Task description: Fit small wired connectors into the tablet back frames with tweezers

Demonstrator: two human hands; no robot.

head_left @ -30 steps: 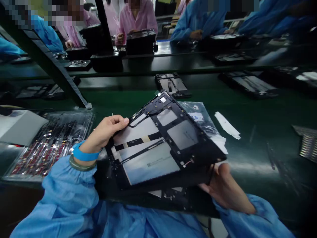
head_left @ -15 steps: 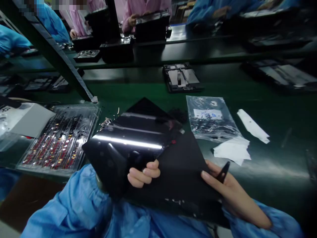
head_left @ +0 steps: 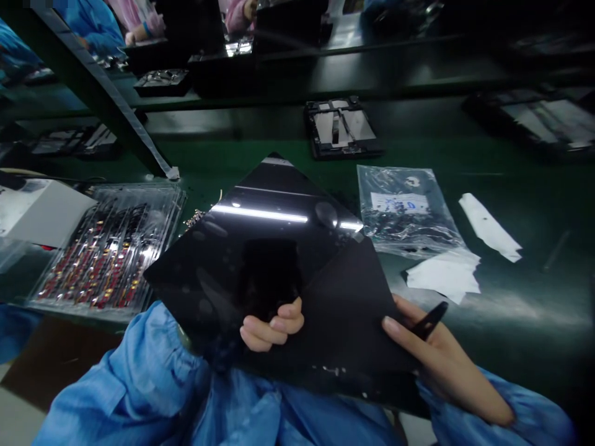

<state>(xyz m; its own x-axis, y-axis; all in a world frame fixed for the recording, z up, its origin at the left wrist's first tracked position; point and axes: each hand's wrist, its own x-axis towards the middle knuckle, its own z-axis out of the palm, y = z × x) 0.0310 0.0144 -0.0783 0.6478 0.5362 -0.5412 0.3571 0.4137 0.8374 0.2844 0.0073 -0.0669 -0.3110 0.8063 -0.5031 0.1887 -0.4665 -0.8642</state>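
A glossy black panel (head_left: 223, 248), like a tablet screen, is tilted up in front of me with light streaks reflected on it. My left hand (head_left: 272, 325) is closed on its lower right edge, fingers curled over the front and the thumb hidden behind. Beneath and to the right lies a matte black sheet or tray (head_left: 344, 316), partly covered by the panel. My right hand (head_left: 427, 347) grips that piece's right edge between thumb and fingers. A thin dark tool (head_left: 430, 319), pen-like or tweezers, is tucked in the same hand.
A clear tray (head_left: 105, 260) of small red and gold parts stands left, beside a white box (head_left: 46, 210). A clear plastic bag (head_left: 409, 207) and white paper pieces (head_left: 444, 275) lie right. Opened tablet housings (head_left: 341, 127) sit farther back. Co-workers' sleeves (head_left: 95, 28) show behind a slanting post (head_left: 105, 93).
The glossy panel has changed tilt, its upper corner rising and its bright reflection moving up. A small red spot at its right edge no longer shows. Both hands keep their holds.
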